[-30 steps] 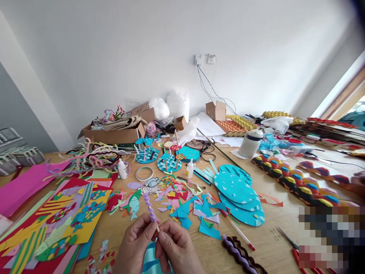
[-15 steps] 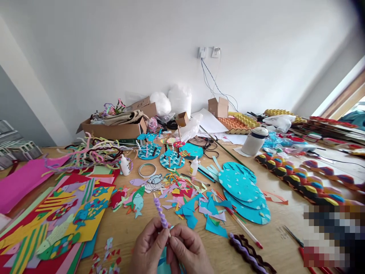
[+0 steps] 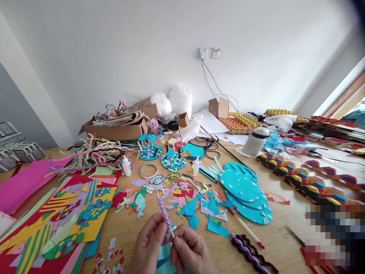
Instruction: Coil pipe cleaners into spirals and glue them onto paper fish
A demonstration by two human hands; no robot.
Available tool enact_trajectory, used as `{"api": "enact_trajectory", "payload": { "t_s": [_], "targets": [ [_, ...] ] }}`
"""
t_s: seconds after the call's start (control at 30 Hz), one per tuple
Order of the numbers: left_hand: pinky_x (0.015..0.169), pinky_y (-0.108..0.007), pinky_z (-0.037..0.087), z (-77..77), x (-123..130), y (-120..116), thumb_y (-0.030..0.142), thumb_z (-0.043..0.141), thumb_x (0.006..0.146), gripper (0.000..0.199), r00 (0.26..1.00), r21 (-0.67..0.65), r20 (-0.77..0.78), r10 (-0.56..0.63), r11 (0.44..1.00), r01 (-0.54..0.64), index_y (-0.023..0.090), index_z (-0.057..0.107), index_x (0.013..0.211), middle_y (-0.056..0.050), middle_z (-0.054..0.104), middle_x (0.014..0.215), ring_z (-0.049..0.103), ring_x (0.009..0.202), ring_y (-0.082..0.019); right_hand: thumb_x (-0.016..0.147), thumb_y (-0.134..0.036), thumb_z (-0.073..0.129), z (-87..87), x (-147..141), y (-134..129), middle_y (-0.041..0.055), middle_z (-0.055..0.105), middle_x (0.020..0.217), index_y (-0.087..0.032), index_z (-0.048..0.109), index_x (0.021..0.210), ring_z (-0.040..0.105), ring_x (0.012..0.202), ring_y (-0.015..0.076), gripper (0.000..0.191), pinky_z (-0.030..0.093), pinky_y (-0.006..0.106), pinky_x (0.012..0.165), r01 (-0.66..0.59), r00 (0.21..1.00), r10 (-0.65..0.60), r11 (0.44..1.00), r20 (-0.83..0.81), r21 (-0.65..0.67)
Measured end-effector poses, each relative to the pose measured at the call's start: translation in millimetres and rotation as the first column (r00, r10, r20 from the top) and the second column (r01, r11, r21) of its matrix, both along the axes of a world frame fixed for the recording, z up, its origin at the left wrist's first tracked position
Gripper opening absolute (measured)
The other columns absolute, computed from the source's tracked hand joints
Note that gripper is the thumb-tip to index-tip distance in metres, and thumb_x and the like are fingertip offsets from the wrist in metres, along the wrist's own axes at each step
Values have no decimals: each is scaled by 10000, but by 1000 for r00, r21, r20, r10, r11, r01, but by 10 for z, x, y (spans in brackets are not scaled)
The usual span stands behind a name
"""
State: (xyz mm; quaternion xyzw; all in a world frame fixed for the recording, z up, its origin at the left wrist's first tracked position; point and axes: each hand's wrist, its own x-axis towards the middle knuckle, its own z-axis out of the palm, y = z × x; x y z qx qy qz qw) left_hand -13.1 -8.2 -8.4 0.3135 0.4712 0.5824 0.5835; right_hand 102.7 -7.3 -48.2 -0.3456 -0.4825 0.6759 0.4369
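A thin wooden stick wound with a fuzzy purple pipe cleaner slants up between my hands. My left hand pinches the purple coil near its lower end, between thumb and fingers. Lower down, the fingers of my right hand are closed on the bare part of the stick. Light-blue paper with darker blue pieces shows beneath both hands, partly hidden. Brown and purple pipe cleaners lie on the table to the right.
Colourful paper fish and paper scraps lie ahead. Two glue bottles stand beyond, near a tape roll. Blue discs are stacked at right, coloured sheets at left. Scissors lie far right.
More bare stick now shows between my hands, below the purple coil. My right hand has shifted slightly right and down. The view has moved a little.
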Motion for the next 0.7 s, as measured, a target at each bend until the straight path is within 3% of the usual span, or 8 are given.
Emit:
{"api": "enact_trajectory", "payload": {
  "t_s": [0.1, 0.3, 0.7],
  "targets": [
    [545, -183, 388, 88, -113, 52, 469, 698, 638, 311, 1000, 36, -3, -8, 999, 8, 205, 673, 801, 25, 566, 609, 453, 565, -101, 754, -572, 537, 36, -3, -17, -50, 511, 448, -165, 501, 741, 368, 331, 39, 408, 262, 153, 351, 22, 1000, -22, 1000, -8, 6],
    [414, -152, 274, 227, -247, 49, 356, 699, 677, 214, 971, 11, 16, -240, 971, 240, 161, 613, 689, 52, 491, 516, 364, 454, -53, 751, -536, 564, 127, -14, -50, -66, 470, 431, -155, 517, 723, 343, 351, 39, 385, 250, 161, 363, 1, 1000, -1, 998, 13, 57],
    [407, -144, 324, 363, -293, -131, 286, 713, 670, 184, 962, 21, 13, -273, 962, 273, 157, 607, 746, 8, 599, 679, 460, 460, -41, 687, -572, 597, 270, -52, -84, -69, 491, 443, -170, 507, 715, 366, 343, 41, 413, 272, 164, 361, -149, 988, 153, 986, -39, 77]
  ]
}}
